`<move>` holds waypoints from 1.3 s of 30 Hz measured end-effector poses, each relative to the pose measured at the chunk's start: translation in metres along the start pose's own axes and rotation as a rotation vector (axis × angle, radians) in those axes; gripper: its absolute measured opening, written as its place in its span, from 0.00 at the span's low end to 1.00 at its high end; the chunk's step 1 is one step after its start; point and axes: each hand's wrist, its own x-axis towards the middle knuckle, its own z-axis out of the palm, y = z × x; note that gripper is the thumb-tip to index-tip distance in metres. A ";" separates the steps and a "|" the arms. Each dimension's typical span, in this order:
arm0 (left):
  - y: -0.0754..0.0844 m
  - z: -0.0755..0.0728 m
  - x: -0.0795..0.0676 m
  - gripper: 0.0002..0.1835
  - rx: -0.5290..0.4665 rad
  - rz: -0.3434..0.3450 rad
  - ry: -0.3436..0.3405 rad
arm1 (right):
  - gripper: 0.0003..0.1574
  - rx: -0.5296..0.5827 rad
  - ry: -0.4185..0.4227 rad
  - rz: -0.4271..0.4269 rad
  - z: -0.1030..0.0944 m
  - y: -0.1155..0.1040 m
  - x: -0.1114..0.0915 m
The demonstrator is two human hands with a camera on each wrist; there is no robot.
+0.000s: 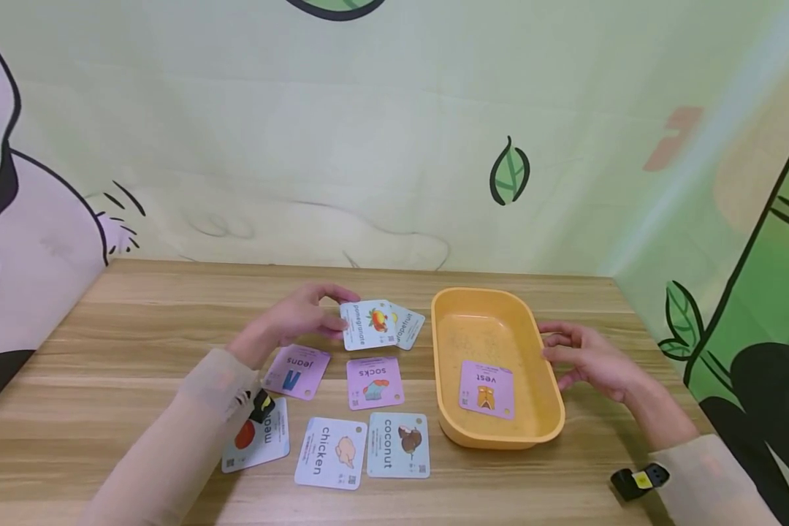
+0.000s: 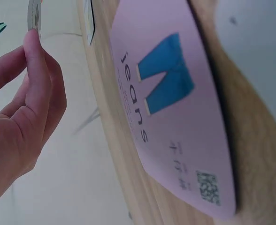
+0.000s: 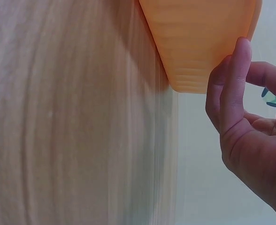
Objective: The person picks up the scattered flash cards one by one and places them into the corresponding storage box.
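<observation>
One "pomegranate" card (image 1: 366,326) sits pinched in left hand (image 1: 300,314); right hand (image 1: 590,356) loosely touches tray (image 1: 483,325).

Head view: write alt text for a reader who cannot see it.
A person's left hand holds a pomegranate card overlapping a grapefruit card, while the right hand touches the side of a yellow tub with a vest card inside. Jeans, socks, chicken and coconut cards and a partly hidden card lie on the wooden table.
</observation>
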 end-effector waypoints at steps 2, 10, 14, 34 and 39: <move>0.001 0.002 -0.001 0.27 -0.005 0.008 -0.001 | 0.41 0.001 0.001 -0.001 0.000 0.000 0.000; 0.004 0.008 -0.003 0.27 -0.018 0.028 -0.008 | 0.41 -0.005 0.006 -0.008 0.000 0.001 0.001; 0.003 0.012 -0.003 0.27 -0.031 0.042 -0.021 | 0.41 -0.005 0.006 -0.008 0.000 0.001 0.000; 0.014 0.027 -0.002 0.27 -0.043 0.075 -0.054 | 0.40 -0.010 0.006 0.004 0.000 0.000 0.000; 0.017 0.029 -0.002 0.27 -0.056 0.073 -0.064 | 0.41 -0.007 0.003 0.003 0.000 0.000 0.000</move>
